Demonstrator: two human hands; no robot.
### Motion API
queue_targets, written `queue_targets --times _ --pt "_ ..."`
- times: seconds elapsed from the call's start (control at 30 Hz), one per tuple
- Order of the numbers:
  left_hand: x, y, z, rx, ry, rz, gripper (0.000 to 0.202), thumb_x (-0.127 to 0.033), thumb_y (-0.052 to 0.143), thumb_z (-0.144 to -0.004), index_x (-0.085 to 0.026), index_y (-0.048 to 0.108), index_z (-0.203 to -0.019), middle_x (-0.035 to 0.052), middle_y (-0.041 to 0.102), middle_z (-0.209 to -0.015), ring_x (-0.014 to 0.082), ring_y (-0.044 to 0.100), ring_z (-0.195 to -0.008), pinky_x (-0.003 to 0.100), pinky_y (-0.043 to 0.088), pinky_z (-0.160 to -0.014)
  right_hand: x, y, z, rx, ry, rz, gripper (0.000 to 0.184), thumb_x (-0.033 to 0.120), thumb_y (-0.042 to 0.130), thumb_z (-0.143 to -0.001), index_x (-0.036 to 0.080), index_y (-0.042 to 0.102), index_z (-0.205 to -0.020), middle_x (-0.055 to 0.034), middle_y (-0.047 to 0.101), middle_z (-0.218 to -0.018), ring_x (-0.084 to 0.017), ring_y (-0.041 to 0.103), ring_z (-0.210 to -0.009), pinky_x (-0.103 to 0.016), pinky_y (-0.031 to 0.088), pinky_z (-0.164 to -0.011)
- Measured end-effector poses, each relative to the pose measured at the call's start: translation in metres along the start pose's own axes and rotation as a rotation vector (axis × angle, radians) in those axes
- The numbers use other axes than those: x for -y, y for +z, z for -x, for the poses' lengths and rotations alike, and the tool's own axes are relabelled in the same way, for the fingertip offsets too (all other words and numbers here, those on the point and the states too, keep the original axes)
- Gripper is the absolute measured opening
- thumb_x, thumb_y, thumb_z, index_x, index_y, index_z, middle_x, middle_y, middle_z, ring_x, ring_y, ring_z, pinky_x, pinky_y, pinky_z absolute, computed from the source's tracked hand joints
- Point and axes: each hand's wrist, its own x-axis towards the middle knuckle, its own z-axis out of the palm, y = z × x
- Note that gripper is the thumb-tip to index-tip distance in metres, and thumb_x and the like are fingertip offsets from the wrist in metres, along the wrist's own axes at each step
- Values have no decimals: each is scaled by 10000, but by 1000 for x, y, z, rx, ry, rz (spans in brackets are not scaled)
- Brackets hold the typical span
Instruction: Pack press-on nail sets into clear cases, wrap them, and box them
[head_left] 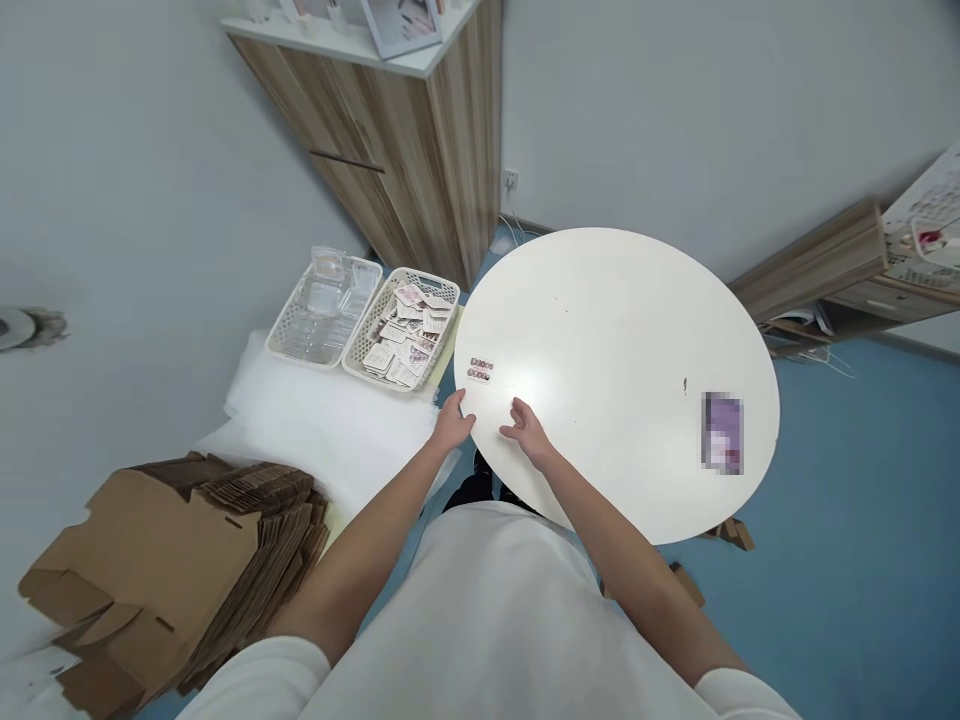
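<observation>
On the white round table (615, 330), near its left edge, lies a small flat set of nail-like pieces (480, 370) in two rows, pinkish and dark. My left hand (454, 422) is at the table's rim just below this set, with thumb and fingers apart and nothing in them. Over the near part of the tabletop, my right hand (526, 432) is also open, thumb away from the fingers. A gap separates the two hands, and neither appears to touch the set.
Left of the table, one white basket (360, 362) holds many printed cards and another basket (277, 345) holds clear plastic boxes. Flat cardboard boxes (165, 550) are stacked at lower left. A blurred purple item (723, 433) lies at the table's right. A wooden cabinet (405, 150) stands behind.
</observation>
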Motion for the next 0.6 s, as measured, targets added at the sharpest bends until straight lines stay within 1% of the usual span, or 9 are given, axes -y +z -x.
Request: queue_targets --times 0.1,0.17,0.2,0.27,0.37,0.43,0.5,0.6 --pt "0 -2 22 15 -46 35 551 -200 510 -722 -155 373 -1254 130 395 -1321 231 395 -1195 339 399 -900 1 -7 18 -97 -82 32 518 293 624 -638 257 480 -1134 -68 449 -1272 -233 435 -1158 -420 372 -941" --pt "3 -6 37 4 -56 54 488 -231 513 -737 -164 423 -1212 120 447 -1279 217 444 -1150 328 411 -884 1 -13 32 -157 -155 43 391 309 569 -684 232 516 -1064 -75 537 -1143 -202 536 -998 -405 412 -890" --pt "6 -10 44 -7 -59 59 463 -242 518 -739 -167 446 -1189 115 478 -1248 209 473 -1117 326 415 -878 0 -16 38 -165 -178 51 353 315 548 -699 223 524 -1039 -72 563 -1079 -183 561 -911 -397 428 -862" --pt "11 -19 58 -34 -78 65 433 -262 531 -735 -167 477 -1154 109 531 -1183 194 527 -1038 328 426 -864 -2 -20 49 -161 -198 76 308 326 521 -717 211 532 -1003 -60 584 -973 -154 564 -778 -379 455 -802" --pt "19 -39 78 -44 -129 71 439 -292 545 -725 -162 490 -1140 114 561 -1135 190 566 -958 324 449 -822 -5 -17 56 -143 -199 128 282 350 514 -720 208 541 -963 -48 581 -887 -144 540 -711 -356 469 -743" --pt "24 -54 92 -31 -162 57 464 -316 552 -713 -151 489 -1142 125 563 -1130 200 575 -945 315 461 -787 -5 -7 54 -127 -181 143 286 369 530 -709 210 547 -946 -44 579 -850 -147 537 -694 -346 471 -716" --pt "29 -72 105 -8 -192 36 503 -351 574 -685 -146 495 -1138 137 567 -1125 217 584 -934 307 467 -752 -4 10 47 -79 -133 142 295 385 554 -688 214 557 -930 -38 581 -811 -147 541 -660 -336 471 -670" --pt "38 -103 122 25 -218 20 556 -409 616 -626 -163 518 -1114 140 584 -1109 233 601 -906 298 465 -721 2 46 34 79 -32 182 304 398 587 -654 219 575 -899 -28 587 -753 -151 550 -618 -319 455 -591"
